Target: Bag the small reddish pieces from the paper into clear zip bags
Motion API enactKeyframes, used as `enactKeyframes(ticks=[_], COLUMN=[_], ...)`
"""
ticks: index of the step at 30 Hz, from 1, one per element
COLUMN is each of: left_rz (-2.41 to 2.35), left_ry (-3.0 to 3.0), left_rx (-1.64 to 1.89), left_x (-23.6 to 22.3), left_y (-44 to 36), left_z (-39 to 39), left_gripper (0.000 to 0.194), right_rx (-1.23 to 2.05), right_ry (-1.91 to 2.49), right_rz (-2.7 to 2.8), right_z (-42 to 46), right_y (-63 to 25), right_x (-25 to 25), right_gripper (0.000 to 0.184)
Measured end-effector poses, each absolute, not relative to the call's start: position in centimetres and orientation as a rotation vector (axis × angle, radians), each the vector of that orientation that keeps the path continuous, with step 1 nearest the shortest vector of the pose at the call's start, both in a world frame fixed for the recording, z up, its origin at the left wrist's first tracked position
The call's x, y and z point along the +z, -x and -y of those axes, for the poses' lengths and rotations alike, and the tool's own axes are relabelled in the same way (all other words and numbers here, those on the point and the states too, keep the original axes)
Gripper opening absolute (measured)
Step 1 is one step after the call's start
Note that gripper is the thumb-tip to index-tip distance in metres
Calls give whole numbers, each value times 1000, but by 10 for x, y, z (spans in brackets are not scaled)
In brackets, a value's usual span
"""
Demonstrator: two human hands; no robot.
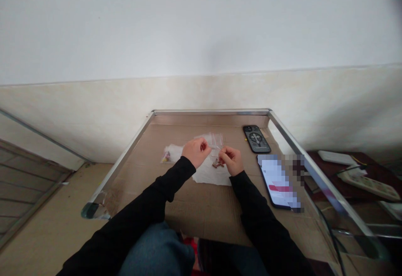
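My left hand [197,151] is closed in a pinch above a white paper sheet [212,177]. Facing it, my right hand [231,158] pinches with thumb and forefinger. A faint pale line shows between the fingertips; whether it is a thread or a bag edge I cannot tell. Small reddish-brown pieces [217,164], like beads, lie on the paper beside my right fingers. Behind the hands are clear zip bags [216,138]. Left of my left hand lies another clear bag [166,156] with small colourful bits in it.
Cardboard [141,167] covers the metal-framed table [210,112]. To the right lie a dark-cased phone [256,139] and a phone with a lit screen [278,184]. Beyond the right rail, a power strip [370,184] and cables sit on a dark red surface. A wall stands behind.
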State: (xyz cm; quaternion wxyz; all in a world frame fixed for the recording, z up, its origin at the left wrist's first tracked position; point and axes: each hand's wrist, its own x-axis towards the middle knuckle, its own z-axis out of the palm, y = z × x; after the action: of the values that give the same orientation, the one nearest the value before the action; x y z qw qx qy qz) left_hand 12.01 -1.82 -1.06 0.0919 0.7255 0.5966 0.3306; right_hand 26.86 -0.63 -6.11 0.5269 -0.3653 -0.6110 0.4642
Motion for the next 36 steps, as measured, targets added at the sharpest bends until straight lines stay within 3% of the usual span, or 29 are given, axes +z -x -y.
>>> enactKeyframes(ticks=[4, 10, 16, 24, 28, 36], left_rz=[-1558, -1368, -1145, -1299, -1344, -1392], left_ry=[-1998, -1140, -650, -714, -820, -1020], left_rx=[1038, 1057, 895, 1164, 1228, 1300], left_x=[-12, -38, -47, -51, -52, -48], left_y=[-128, -138, -137, -123, -121, -118], left_z=[20, 15, 13, 5, 5, 4], left_gripper=[11, 30, 25, 15, 16, 14], right_rx=[955, 1272, 1422, 1025, 1017, 1170], right_ry=[810, 630, 683, 1040, 1024, 1012], right_rz=[1385, 1091, 984, 1219, 1196, 1339], right_z=[1, -7, -13, -15, -13, -12], right_y=[-277, -282, -283, -280, -277, -275], right_x=[-57, -61, -66, -66, -63, -68], right_gripper=[19, 18, 15, 18, 15, 26])
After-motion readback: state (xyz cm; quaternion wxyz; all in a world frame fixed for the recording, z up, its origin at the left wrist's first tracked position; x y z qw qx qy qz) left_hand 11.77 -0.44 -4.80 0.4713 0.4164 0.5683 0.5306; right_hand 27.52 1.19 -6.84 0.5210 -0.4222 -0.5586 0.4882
